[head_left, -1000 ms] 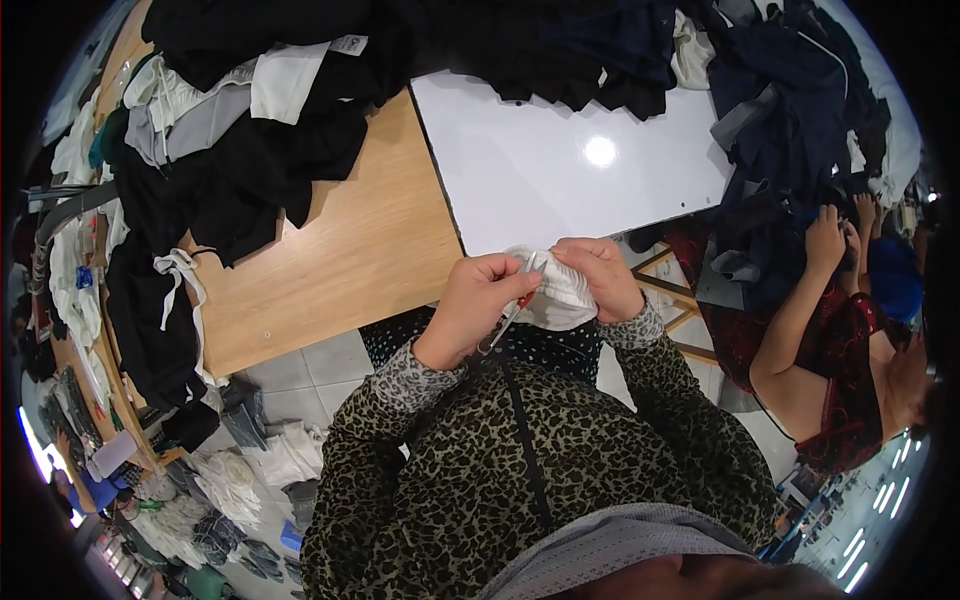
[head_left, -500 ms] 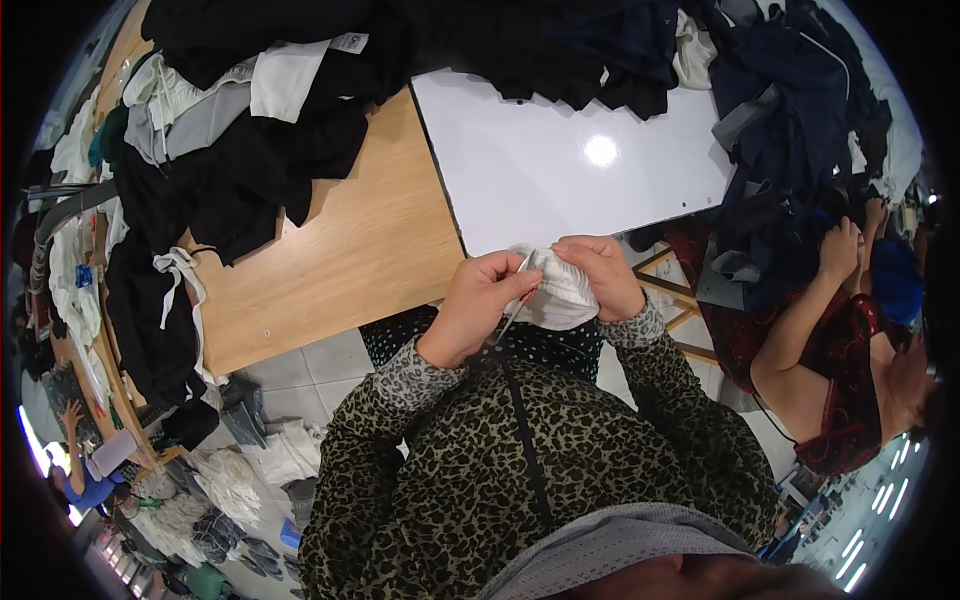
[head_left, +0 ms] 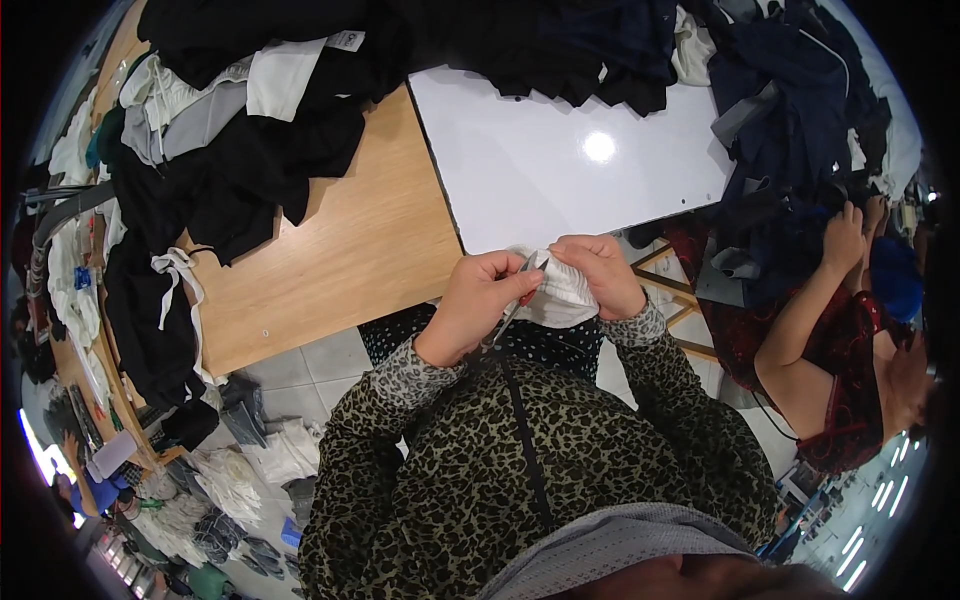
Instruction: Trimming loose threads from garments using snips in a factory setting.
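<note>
At the near edge of the table, a small piece of white ribbed fabric (head_left: 563, 303) is bunched between my hands. My left hand (head_left: 482, 303) is closed round small thread snips (head_left: 527, 297) with a red part and metal blades. The blade tips point up against the fabric, and the other end sticks out below my fingers. Whether this hand also grips the fabric, I cannot tell. My right hand (head_left: 604, 276) pinches the fabric's upper edge between thumb and fingers, just right of the blade tips.
Ahead lie a wooden tabletop (head_left: 330, 250) and a white board (head_left: 570, 150). Black garments (head_left: 240, 190) pile up at the left and back, dark blue ones (head_left: 790, 110) at the right. Beside me on the right sits a co-worker (head_left: 800, 365). White cloths (head_left: 230, 480) lie on the floor.
The snips have tilted up in my left hand, so their blade tips and red part show more. Both hands stay in nearly the same place on the fabric.
</note>
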`<action>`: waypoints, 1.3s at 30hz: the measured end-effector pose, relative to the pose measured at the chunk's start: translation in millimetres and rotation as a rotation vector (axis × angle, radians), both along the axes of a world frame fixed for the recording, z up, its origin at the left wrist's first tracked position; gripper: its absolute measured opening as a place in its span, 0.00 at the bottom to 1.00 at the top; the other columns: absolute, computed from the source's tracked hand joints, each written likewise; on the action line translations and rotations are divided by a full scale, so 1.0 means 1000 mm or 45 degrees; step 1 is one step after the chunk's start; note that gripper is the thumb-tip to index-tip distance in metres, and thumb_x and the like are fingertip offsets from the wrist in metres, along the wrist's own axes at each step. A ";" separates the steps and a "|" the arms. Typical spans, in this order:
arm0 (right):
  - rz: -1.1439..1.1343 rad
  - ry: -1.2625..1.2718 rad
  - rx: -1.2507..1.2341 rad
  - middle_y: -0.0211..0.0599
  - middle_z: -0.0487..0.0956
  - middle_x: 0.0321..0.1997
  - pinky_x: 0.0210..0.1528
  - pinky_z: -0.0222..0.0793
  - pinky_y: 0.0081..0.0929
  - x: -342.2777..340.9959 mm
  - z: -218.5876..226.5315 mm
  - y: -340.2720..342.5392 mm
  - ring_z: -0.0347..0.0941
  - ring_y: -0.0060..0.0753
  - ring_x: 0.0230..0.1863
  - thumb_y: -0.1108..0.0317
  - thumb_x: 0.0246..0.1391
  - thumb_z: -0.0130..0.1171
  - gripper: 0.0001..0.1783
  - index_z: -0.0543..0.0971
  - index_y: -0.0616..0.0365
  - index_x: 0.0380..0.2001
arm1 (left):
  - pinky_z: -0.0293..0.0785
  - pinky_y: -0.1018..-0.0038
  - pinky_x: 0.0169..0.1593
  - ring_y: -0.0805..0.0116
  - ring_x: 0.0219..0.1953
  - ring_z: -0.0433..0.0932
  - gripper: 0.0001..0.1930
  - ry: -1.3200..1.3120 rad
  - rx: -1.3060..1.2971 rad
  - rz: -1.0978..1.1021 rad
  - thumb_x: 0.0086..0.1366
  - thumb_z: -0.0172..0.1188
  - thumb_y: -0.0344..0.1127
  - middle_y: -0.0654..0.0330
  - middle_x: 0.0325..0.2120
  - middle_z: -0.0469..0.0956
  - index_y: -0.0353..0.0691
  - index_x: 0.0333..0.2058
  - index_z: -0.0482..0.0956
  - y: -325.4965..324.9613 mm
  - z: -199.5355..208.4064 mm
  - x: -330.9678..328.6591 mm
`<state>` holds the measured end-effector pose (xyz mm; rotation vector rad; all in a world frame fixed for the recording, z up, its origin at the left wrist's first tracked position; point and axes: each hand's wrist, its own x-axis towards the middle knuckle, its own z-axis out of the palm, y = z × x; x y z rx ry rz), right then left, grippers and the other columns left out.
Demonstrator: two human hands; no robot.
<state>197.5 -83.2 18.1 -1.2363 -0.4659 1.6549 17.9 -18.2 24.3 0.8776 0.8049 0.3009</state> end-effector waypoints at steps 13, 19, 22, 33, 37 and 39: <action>-0.043 -0.006 -0.082 0.31 0.78 0.27 0.29 0.67 0.16 -0.005 0.006 0.003 0.72 0.17 0.26 0.70 0.55 0.51 0.10 0.78 0.67 0.30 | 0.63 0.84 0.28 0.83 0.23 0.67 0.07 -0.008 -0.043 0.008 0.59 0.58 0.31 0.69 0.19 0.73 0.33 0.25 0.76 0.002 0.006 -0.003; -0.037 -0.023 -0.061 0.30 0.78 0.26 0.28 0.66 0.16 -0.005 0.006 0.003 0.71 0.16 0.26 0.70 0.55 0.51 0.10 0.78 0.66 0.29 | 0.63 0.84 0.28 0.83 0.22 0.67 0.08 -0.026 -0.073 0.025 0.59 0.58 0.31 0.68 0.19 0.73 0.34 0.24 0.76 0.001 0.002 -0.002; -0.015 -0.003 -0.037 0.32 0.78 0.28 0.30 0.67 0.16 -0.001 0.000 0.001 0.72 0.17 0.27 0.70 0.55 0.52 0.10 0.78 0.67 0.31 | 0.63 0.84 0.27 0.83 0.22 0.67 0.08 -0.057 -0.077 0.049 0.59 0.58 0.31 0.68 0.19 0.73 0.34 0.24 0.76 0.000 -0.001 -0.001; -0.041 -0.017 -0.038 0.30 0.78 0.27 0.30 0.66 0.15 -0.003 0.003 0.002 0.71 0.16 0.26 0.70 0.56 0.50 0.10 0.78 0.66 0.29 | 0.62 0.84 0.29 0.83 0.24 0.66 0.08 -0.182 -0.071 0.155 0.60 0.57 0.31 0.70 0.20 0.72 0.35 0.24 0.76 -0.011 -0.016 -0.001; -0.038 0.002 -0.035 0.30 0.78 0.27 0.30 0.67 0.16 -0.002 0.002 0.001 0.71 0.17 0.27 0.71 0.56 0.50 0.10 0.78 0.66 0.29 | 0.62 0.84 0.29 0.83 0.24 0.65 0.09 -0.138 -0.020 0.099 0.61 0.57 0.32 0.70 0.20 0.72 0.35 0.23 0.75 -0.009 -0.012 -0.001; -0.037 0.001 -0.036 0.30 0.78 0.27 0.30 0.67 0.16 -0.002 0.001 0.001 0.71 0.17 0.26 0.71 0.56 0.50 0.10 0.78 0.66 0.29 | 0.62 0.85 0.29 0.83 0.24 0.67 0.07 -0.133 -0.045 0.084 0.61 0.57 0.31 0.69 0.21 0.73 0.35 0.26 0.75 -0.007 -0.011 -0.002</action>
